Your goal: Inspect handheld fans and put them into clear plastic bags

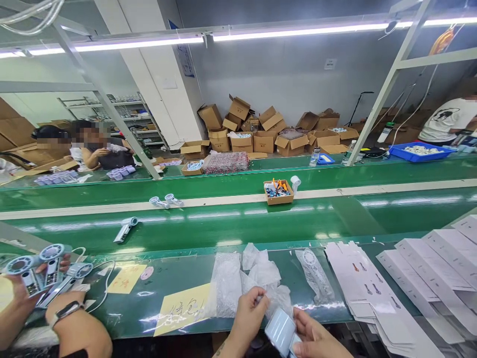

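My left hand (248, 312) and my right hand (316, 339) meet at the bottom edge, over the near green bench (179, 271). Between them is a pale blue flat device (281, 330). My right hand supports it from the right, while my left hand pinches the clear plastic bag (274, 297) at its top. Just beyond my hands lies a pile of clear bubble bags (238, 278), with one more bag (315, 273) to the right.
A co-worker's hands (40, 298) at the bottom left hold small blue-grey handheld fans (44, 266). More fans (126, 228) and a small tool box (278, 193) lie on the green conveyor (335, 219). Flat white cartons (372, 293) are stacked at the right. Yellow notes (182, 308) lie on the bench.
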{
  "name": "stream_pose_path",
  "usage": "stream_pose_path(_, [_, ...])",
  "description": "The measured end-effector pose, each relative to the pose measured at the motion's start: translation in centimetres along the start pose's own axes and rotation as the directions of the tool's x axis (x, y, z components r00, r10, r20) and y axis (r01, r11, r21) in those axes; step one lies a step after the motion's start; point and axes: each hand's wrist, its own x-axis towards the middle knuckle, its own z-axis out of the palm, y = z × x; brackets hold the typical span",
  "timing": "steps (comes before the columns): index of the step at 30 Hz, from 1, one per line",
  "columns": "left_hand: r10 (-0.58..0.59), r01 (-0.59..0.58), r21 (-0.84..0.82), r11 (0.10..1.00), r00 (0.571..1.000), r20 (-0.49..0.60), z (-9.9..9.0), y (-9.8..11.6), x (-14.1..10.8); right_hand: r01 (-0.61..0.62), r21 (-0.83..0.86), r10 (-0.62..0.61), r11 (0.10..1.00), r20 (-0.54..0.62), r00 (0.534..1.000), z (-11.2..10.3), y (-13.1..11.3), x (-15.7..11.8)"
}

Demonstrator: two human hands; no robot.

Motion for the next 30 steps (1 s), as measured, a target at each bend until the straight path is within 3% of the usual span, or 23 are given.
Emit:
stream_pose_path(2, [0.143,-0.141,0.112,0.984,0.99,-0.015,0.1,0.9,0.1,-0.015,-0.009,0.015,1.0,-0.007,1.0,0.4,-0.2,0.0])
stream_pose_path(4, [0.344,-0.347,0.203,0.916,0.938,0.052,0.2,1.7,-0.2,-0.006,-0.017,0.005,1.0,-0.054,0.999,0.9,-0.4,0.1])
stream_pose_path(5, [0.455,-0.463,0.254,0.849,0.886,0.092,0.1,2.0,-0.5,-0.004,-0.017,0.003,1.0,-0.093,0.996,1.0,-0.5,0.1])
stream_pose_path(7, [0.671,-0.669,0.398,0.628,0.725,0.159,-0.4,2.3,-1.3,-0.026,-0.014,0.023,1.0,-0.178,0.984,1.0,-0.4,0.0])
stream_pose_path(8, [0.737,-0.715,0.476,0.511,0.65,0.185,-0.7,2.4,-1.7,-0.041,-0.015,0.036,0.999,-0.23,0.973,0.9,-0.1,0.0])
stream_pose_path(9, [0.771,-0.725,0.549,0.416,0.602,0.21,-1.1,2.3,-2.2,-0.051,-0.017,0.044,0.999,-0.282,0.958,0.7,0.2,-0.1])
stream_pose_path(11, [0.783,-0.715,0.643,0.275,0.555,0.283,-1.9,2.0,-3.0,-0.042,-0.023,0.031,0.999,-0.368,0.929,0.4,1.1,-0.3])
stream_pose_path(14, [0.738,-0.681,0.698,0.222,0.585,0.336,-2.2,0.8,-3.5,-0.014,-0.011,0.008,1.0,-0.431,0.902,0.2,2.3,-0.4])
stream_pose_path(19, [0.645,-0.536,0.765,0.358,0.734,0.213,-0.1,0.0,-2.2,-0.091,0.036,0.097,0.995,-0.5,0.861,0.2,2.5,-0.3])
stream_pose_path(21, [0.64,-0.546,0.752,0.369,0.736,0.22,0.8,0.6,-1.9,-0.052,0.021,0.055,0.998,-0.556,0.829,-0.1,2.3,-0.2])
stream_pose_path(24, [0.67,-0.603,0.727,0.33,0.692,0.27,1.8,1.2,-2.2,-0.001,0.014,0.01,1.0,-0.622,0.783,-0.9,2.4,0.0])
stream_pose_path(26, [0.658,-0.675,0.676,0.297,0.657,0.367,2.3,1.1,-2.6,0.005,0.053,0.031,0.999,-0.657,0.754,-1.3,2.6,0.2])
stream_pose_path(27, [0.626,-0.716,0.618,0.325,0.652,0.427,2.6,1.0,-2.7,0.017,0.071,0.035,0.997,-0.669,0.743,-1.4,2.7,0.3])
stream_pose_path(28, [0.572,-0.737,0.535,0.413,0.667,0.477,2.9,0.9,-2.8,0.031,0.09,0.038,0.995,-0.673,0.738,-1.3,2.7,0.3])
stream_pose_path(29, [0.489,-0.699,0.443,0.562,0.712,0.504,3.2,0.8,-2.7,0.05,0.119,0.044,0.992,-0.673,0.738,-1.2,2.7,0.4])
stream_pose_path(30, [0.381,-0.582,0.348,0.735,0.779,0.499,3.6,0.8,-2.7,0.071,0.163,0.058,0.984,-0.671,0.739,-1.0,2.6,0.4])
